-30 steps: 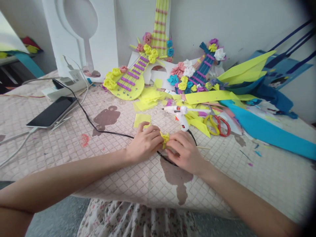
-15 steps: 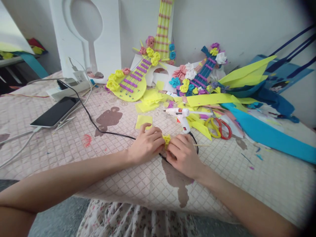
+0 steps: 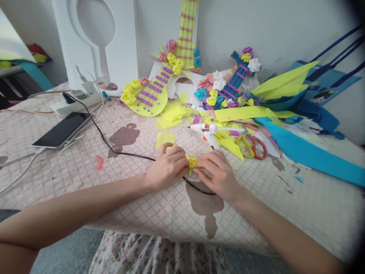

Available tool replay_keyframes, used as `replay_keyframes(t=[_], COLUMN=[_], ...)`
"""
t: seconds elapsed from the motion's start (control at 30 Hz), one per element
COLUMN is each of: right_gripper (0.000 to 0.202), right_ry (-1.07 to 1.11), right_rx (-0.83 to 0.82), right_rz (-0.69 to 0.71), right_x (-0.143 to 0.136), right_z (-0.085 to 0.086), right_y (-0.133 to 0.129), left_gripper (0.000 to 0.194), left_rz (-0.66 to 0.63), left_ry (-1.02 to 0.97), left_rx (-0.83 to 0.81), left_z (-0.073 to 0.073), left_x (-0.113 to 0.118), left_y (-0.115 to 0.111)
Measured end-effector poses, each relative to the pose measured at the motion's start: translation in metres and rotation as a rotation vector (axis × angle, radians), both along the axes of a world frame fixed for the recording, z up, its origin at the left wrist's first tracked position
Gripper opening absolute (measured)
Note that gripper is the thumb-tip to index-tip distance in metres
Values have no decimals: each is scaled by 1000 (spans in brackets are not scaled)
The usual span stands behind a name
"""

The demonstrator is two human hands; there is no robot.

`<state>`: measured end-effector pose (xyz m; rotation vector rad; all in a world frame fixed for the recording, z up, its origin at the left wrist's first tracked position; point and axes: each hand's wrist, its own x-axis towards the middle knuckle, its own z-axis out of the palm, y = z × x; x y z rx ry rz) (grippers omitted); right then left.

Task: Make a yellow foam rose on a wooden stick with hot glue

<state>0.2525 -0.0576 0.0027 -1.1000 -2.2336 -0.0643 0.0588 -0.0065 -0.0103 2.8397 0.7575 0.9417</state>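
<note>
L hand (image 3: 168, 167): grip closed on the L side of a small yellow crinkled-paper flower (image 3: 191, 163), fingertips bunched, prob. to steady it w/o crushing the petals. R hand (image 3: 218, 175): grip pinching a thin pale wooden stick (image 3: 235, 169), which sticks out R past the fingers; its other end meets the flower's R side. Can't tell if tip goes inside or only touches; hold looks meant for fine control.

Flower sits betw. the two hands, near-centre of the counter (image 3: 137, 213), which has a pale quilted cloth over it. Placement likely for a close, straight-down view.

White plastic glue gun (image 3: 212, 141) lies just beyond the hands, nozzle pointing L, handle toward the person, approx. within easy reach. Black rubbery cord (image 3: 128, 154) runs from far L & passes under the hands; slack, apparently so the gun can move.

Sq. yellow paper sheet (image 3: 165, 140) flat just beyond L hand, apart from the far pile of yellow paper squares (image 3: 171, 114), perhaps for quick pickup. Scissors w/ yellow & red handles (image 3: 258, 148) to R of gun, loops facing near side, prob. handy for R hand.
</note>
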Motion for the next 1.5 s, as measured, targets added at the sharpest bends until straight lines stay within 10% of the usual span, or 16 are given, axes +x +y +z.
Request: replay_keyframes(t=[1.03,1.5], right_gripper=[20,20], right_ry=[-337,-128], right_rx=[7,-42], right_rz=[-98,-68], right_x=[-6,-9], right_z=[-7,-2], right_y=[3,-4], left_gripper=[16,15], left_rz=[25,10], left_ry=[77,110], left_rx=[155,170], left_z=[-1,0], left_x=[1,0], left_y=[-4,-4])
